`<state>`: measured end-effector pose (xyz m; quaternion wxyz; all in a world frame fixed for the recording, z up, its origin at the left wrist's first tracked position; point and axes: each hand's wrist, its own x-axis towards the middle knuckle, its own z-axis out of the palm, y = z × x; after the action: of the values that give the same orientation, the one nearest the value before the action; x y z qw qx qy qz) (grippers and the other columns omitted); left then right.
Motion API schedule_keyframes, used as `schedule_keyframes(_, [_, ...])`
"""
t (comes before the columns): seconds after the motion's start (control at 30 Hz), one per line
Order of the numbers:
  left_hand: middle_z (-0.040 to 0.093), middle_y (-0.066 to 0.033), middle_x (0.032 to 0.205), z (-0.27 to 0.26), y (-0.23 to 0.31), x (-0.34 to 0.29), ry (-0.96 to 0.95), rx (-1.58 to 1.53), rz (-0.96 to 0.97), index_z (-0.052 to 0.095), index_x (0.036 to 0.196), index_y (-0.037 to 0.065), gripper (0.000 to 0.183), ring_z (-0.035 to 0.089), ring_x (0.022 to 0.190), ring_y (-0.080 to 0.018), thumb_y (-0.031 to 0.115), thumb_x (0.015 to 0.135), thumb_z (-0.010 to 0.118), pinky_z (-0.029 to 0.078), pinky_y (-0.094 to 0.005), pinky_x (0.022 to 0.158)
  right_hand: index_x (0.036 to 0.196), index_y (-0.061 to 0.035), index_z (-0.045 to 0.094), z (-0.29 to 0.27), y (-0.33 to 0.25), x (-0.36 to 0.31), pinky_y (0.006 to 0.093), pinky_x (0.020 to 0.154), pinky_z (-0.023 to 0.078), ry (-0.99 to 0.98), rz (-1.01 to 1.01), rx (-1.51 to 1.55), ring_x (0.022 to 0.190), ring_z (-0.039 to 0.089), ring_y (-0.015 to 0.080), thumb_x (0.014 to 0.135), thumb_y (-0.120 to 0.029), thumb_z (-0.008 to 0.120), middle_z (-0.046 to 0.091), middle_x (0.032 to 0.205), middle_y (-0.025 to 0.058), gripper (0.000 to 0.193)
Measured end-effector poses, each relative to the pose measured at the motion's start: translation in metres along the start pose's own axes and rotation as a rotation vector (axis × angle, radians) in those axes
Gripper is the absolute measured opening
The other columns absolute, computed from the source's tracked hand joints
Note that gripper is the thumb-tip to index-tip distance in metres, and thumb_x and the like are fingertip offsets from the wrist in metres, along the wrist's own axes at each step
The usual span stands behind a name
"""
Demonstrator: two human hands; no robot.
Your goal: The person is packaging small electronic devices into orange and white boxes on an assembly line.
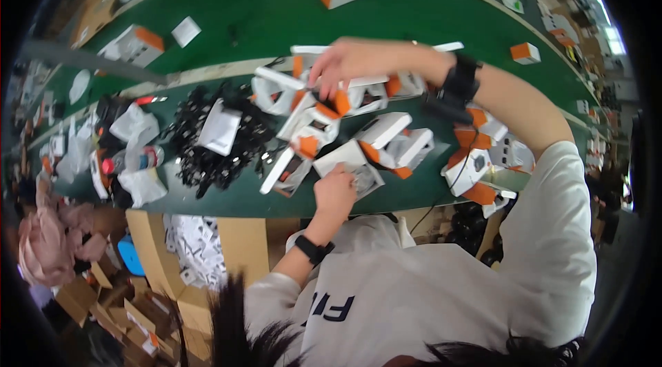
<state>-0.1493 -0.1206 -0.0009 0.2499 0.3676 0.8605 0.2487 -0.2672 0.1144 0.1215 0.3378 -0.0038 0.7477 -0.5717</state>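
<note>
My left hand (335,193) is closed on the near edge of an opened white-and-orange box (345,155) close to the bench's near edge. A clear plastic tray (367,179) shows beside its fingers. My right hand (348,64) reaches across from the right, fingers apart and pointing down over a group of opened boxes. Just under its fingertips lies an opened box with orange flaps (316,122); whether the fingers touch something dark there is hard to tell. Another opened box (286,170) leans to the left of my left hand.
A heap of black cables (214,139) with a white tray (219,127) on top lies left of the boxes. Plastic bags (136,126) sit farther left. Beyond runs a green conveyor (276,2) carrying a few boxes. A carton of white pieces (241,243) stands below the bench.
</note>
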Motion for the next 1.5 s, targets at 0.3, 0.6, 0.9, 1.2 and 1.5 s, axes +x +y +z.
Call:
schedule_keyframes(0.3, [0.054, -0.005, 0.079, -0.009, 0.014, 0.001, -0.041, 0.023, -0.048, 0.062, 0.067, 0.008, 0.003, 0.058, 0.067, -0.0258, 0.01, 0.065, 0.061, 0.047, -0.0364, 0.056, 0.132, -0.0127, 0.039, -0.186, 0.233, -0.107, 0.0423, 0.065, 0.051, 0.489, 0.72, -0.287, 0.091, 0.058, 0.0282, 0.071, -0.035, 0.067, 0.053, 0.113, 0.0168, 0.071])
schedule_keyframes(0.6, [0.057, -0.0012, 0.074, -0.011, 0.027, 0.001, 0.002, -0.022, -0.219, 0.064, 0.068, 0.01, 0.006, 0.059, 0.066, -0.024, 0.008, 0.062, 0.063, 0.046, -0.0336, 0.057, 0.111, 0.0056, 0.037, -0.199, 0.271, -0.081, 0.0368, 0.053, 0.057, 0.274, 0.69, -0.045, 0.06, 0.064, 0.0255, 0.07, -0.039, 0.073, 0.055, 0.08, 0.0138, 0.071])
schedule_keyframes(0.9, [0.058, -0.0029, 0.073, -0.004, 0.034, 0.013, 0.004, -0.028, -0.208, 0.064, 0.067, 0.007, 0.005, 0.06, 0.065, -0.0236, 0.007, 0.062, 0.063, 0.047, -0.0327, 0.058, 0.084, 0.0032, 0.046, -0.177, 0.312, -0.104, 0.0294, 0.044, 0.052, 0.552, 0.515, -0.214, 0.054, 0.062, 0.0182, 0.065, -0.019, 0.076, 0.058, 0.062, 0.0118, 0.042])
schedule_keyframes(1.2, [0.057, -0.0038, 0.076, -0.013, 0.03, -0.002, 0.051, -0.021, -0.207, 0.063, 0.07, 0.008, 0.007, 0.06, 0.069, -0.0245, 0.007, 0.064, 0.061, 0.048, -0.0338, 0.06, 0.073, -0.0027, 0.045, -0.25, 0.235, -0.037, 0.0361, 0.068, 0.055, 0.382, -0.125, 0.634, 0.078, 0.064, 0.0241, 0.079, -0.002, 0.056, 0.056, 0.073, 0.0095, 0.012])
schedule_keyframes(1.5, [0.056, -0.0034, 0.079, -0.019, 0.037, 0.001, 0.008, 0.013, -0.226, 0.059, 0.068, 0.007, 0.003, 0.059, 0.072, -0.0238, 0.006, 0.068, 0.055, 0.048, -0.0342, 0.059, 0.09, -0.0036, 0.05, -0.284, 0.169, -0.016, 0.025, 0.032, 0.036, 0.635, 0.075, 0.172, 0.043, 0.054, 0.0138, 0.082, -0.028, 0.055, 0.053, 0.065, 0.0042, 0.026])
